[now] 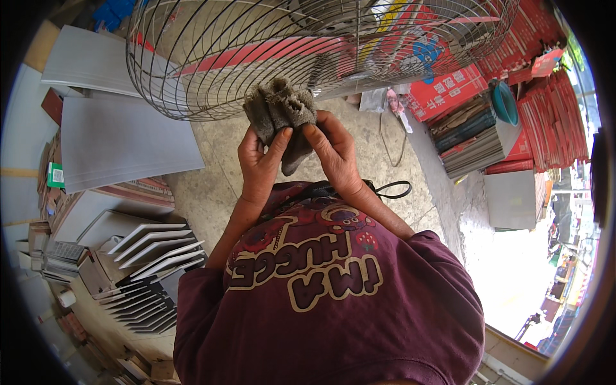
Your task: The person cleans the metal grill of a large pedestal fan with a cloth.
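Observation:
A dirty grey-brown rag [277, 110], bunched into folds with a frayed upper edge, is held up in front of my body by both hands. My left hand [258, 159] is closed on its left side, thumb pressed on the near face. On the other side my right hand [335, 153] pinches it, thumb beside the other thumb and fingers mostly behind the cloth. One end of the rag hangs down between my palms. Just beyond it stands a large fan with a wire cage [212, 70] and red blades [269, 52]; whether the rag touches the cage I cannot tell.
Large grey tile slabs [128, 138] lie at the left, above a rack of upright tile samples [154, 250]. At the right are stacked red cartons [553, 122], a pile of boards [471, 144] and a teal bowl [505, 102]. A thin wire loop [393, 151] lies on the concrete floor.

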The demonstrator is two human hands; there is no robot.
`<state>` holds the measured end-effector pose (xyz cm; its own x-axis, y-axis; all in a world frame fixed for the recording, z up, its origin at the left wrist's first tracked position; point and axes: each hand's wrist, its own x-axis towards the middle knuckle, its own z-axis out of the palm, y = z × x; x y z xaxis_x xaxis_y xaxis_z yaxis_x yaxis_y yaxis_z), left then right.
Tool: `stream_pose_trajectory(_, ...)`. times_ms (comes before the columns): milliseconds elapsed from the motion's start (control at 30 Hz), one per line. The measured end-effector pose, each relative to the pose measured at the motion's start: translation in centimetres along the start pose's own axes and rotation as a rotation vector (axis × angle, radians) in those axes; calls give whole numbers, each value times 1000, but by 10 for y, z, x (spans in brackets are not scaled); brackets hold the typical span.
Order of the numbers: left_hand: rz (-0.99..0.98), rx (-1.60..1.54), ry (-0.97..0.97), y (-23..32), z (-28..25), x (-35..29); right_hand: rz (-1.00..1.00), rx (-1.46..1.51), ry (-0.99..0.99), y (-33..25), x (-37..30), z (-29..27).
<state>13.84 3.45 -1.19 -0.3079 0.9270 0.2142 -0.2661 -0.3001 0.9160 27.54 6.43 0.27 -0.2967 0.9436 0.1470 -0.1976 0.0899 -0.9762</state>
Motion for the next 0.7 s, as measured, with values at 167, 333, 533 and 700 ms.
stream_pose_trajectory(167, 5, 2, 17, 1, 0, -1, 20, 106, 17, -3, 1, 0)
stream_pose_trajectory(333, -8, 27, -11, 0, 0, -4, 11, 168, 38, -4, 2, 0)
stream_pose_trajectory(533, -12, -10, -7, 2, 3, -4, 7, 149, 33, -4, 3, 0)
stream_pose_trajectory(700, -14, -2, -20, 2, 3, -5, -73, 15, 44, 5, 5, -5)
